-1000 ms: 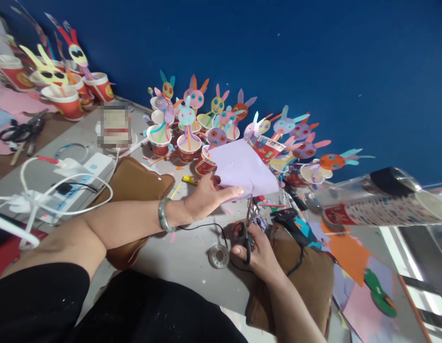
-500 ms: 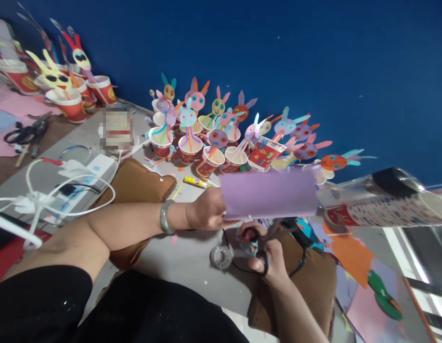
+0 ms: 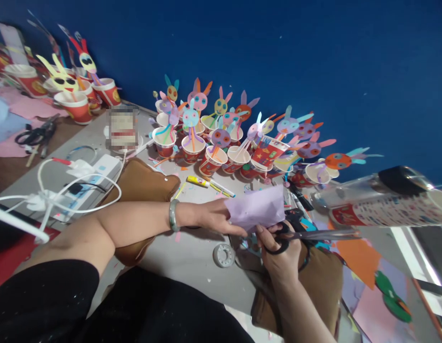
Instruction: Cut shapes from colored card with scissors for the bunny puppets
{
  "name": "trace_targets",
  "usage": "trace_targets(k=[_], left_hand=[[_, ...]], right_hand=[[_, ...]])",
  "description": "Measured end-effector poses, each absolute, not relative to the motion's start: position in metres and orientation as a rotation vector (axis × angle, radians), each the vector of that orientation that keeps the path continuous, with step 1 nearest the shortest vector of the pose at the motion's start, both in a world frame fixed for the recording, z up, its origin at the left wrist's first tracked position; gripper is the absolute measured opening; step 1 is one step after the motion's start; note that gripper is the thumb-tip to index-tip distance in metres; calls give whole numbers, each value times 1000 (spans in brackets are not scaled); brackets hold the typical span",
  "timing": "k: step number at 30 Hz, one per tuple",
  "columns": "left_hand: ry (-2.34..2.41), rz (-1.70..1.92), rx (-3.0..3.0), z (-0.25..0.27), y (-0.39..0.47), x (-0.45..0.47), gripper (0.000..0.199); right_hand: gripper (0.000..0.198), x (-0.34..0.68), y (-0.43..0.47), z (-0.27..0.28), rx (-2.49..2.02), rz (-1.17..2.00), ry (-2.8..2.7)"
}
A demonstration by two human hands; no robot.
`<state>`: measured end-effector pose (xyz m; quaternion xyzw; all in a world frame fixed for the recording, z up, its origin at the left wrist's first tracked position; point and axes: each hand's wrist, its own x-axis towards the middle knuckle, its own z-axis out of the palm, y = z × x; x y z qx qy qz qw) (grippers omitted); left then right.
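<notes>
A piece of purple paper (image 3: 256, 207) is gripped at its left edge by my left hand (image 3: 217, 216), whose fingers lie along its lower side. My right hand (image 3: 281, 247) holds black-handled scissors (image 3: 324, 234), with the finger loops round its fingers and the blades pointing right, away from the paper. The right thumb and fingertips touch the paper's lower edge. The paper looks bent or folded over. Just below the left hand, a grey tape roll (image 3: 224, 256) lies on the table. A yellow marker or glue stick (image 3: 198, 181) lies beyond the paper.
Several paper cups (image 3: 212, 160) with paper rabbit figures stand along the blue wall. A clear bottle (image 3: 353, 190) is at the right, beside orange paper (image 3: 358, 255). A power strip (image 3: 94, 183) with white cables sits left. Brown cushions (image 3: 142, 183) lie under the arms.
The purple paper has gone from a flat wide strip to a shorter, folded-looking shape. My right hand has come up to its lower edge, and the scissors now point right.
</notes>
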<state>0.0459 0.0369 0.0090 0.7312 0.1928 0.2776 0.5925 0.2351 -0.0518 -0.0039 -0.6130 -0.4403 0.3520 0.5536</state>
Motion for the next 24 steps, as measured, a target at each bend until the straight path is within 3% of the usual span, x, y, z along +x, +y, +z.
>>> trace_targets(k=[3,9,19,24], left_hand=[[640,265,2474,20,56,35,31],[1300,71,2683,21,82,21,25],[1315,195,2673,1,88,20,27],[1040,242,2617,7,79,26,20]], right_hand=[[38,233,-50,2,-1495,777,-1008],[41,236,-48,1,-1540,747,-985],[43,229,-52,6,-1524,622,-1055],[40,230,-52,5,-1504,606,-1072]])
